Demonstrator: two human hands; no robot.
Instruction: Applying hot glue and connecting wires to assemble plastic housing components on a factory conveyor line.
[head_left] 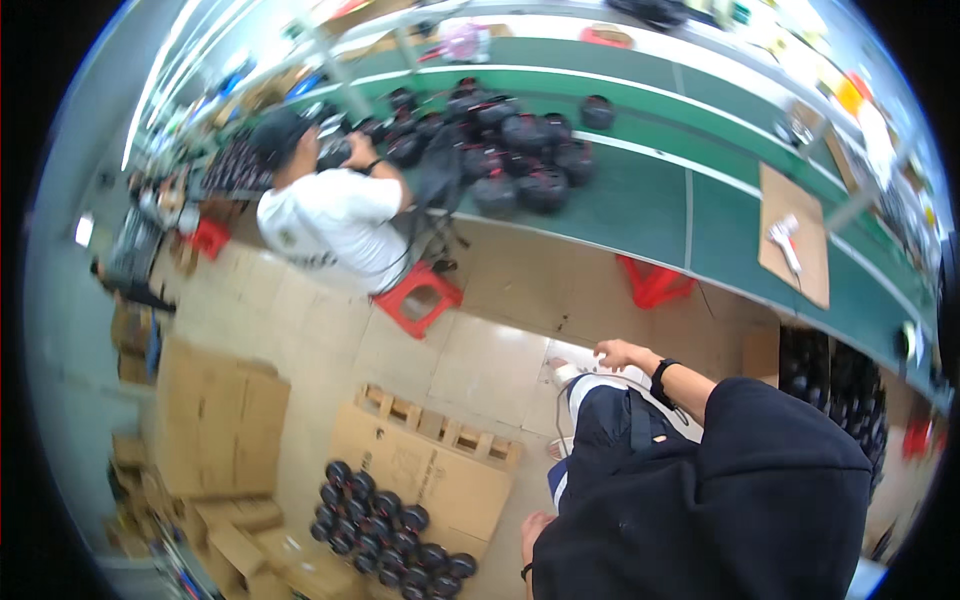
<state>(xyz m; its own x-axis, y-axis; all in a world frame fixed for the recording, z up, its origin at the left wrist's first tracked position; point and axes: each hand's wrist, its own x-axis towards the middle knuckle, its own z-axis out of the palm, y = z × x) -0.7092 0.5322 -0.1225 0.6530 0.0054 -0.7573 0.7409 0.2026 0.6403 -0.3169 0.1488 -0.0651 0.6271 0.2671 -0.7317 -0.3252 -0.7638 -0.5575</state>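
My right hand (620,354) hangs in front of my thigh on the bench side, a black band around its wrist. Its fingers are loosely apart, and no object shows in them. Low in the view, my left hand (535,532) is partly covered by my black shirt (700,510); its fingers are not clear. The thing nearest to it is a cardboard-topped pallet (400,440) on the floor, carrying several black round objects (385,530) with red details. More black round objects (520,150) are piled on the green workbench (640,205).
A person in a white shirt (335,220) sits on a red stool (418,300) at the bench, handling a black object. Another red stool (655,282) stands under the bench. A white-and-red hair-dryer-like tool (785,240) lies on cardboard (815,265). Large cartons (225,420) stand left.
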